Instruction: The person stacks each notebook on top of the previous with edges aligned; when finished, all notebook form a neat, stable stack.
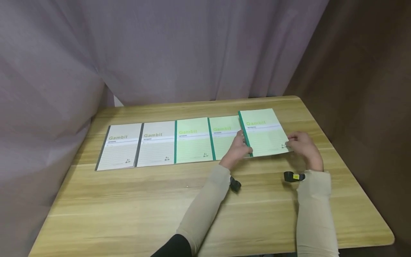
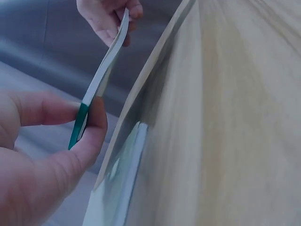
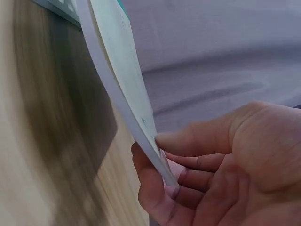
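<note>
A pale green notebook (image 1: 264,134) with a dark green spine is held above the table between both hands. My left hand (image 1: 237,150) pinches its spine side near the lower corner; in the left wrist view the thumb and a finger (image 2: 94,134) grip the green spine. My right hand (image 1: 303,146) pinches the lower right corner, thumb on the cover and fingers beneath, as the right wrist view shows. The notebook (image 3: 124,89) bends slightly along its length. Just left of it a second green notebook (image 1: 224,139) lies flat, partly hidden by my left hand.
Left along the same row lie another green notebook (image 1: 193,141) and two white notebooks (image 1: 157,144) with grey spines, side by side. The wooden table (image 1: 128,210) reaches toward me in front of the row. Grey curtains (image 1: 179,53) hang behind the back edge.
</note>
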`<state>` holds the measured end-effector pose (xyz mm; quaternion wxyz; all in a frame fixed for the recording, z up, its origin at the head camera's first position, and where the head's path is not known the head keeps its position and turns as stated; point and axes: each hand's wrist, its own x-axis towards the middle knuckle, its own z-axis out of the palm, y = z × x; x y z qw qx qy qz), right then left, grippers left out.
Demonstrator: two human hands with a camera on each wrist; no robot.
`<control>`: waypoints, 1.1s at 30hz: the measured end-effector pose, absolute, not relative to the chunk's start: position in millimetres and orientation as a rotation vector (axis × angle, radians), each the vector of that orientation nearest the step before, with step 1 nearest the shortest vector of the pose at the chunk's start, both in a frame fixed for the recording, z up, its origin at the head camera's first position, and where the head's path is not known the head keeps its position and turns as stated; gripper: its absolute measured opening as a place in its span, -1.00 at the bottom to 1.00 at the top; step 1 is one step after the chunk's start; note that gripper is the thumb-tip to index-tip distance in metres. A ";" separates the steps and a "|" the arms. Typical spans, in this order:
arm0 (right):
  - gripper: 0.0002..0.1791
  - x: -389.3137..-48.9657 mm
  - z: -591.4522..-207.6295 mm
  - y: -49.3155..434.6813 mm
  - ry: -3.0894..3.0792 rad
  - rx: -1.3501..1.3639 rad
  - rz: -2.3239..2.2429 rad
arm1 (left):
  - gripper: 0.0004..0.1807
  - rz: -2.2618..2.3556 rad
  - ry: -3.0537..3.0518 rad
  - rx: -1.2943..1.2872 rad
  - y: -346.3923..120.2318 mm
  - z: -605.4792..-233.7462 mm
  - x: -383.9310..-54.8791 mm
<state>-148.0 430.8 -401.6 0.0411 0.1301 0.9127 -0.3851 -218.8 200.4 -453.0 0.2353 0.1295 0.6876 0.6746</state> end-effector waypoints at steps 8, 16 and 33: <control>-0.54 -156.5 -398.2 417.3 2.775 0.319 -1.217 | -0.07 1.861 1.885 0.344 175.8 -449.6 -233.3; -0.48 -164.9 -398.7 401.8 2.682 0.234 -1.318 | -0.09 1.810 1.910 0.340 151.5 -445.9 -240.8; -0.50 -177.4 -402.3 363.9 2.611 0.189 -1.397 | -0.12 1.811 1.899 0.350 103.5 -451.7 -248.9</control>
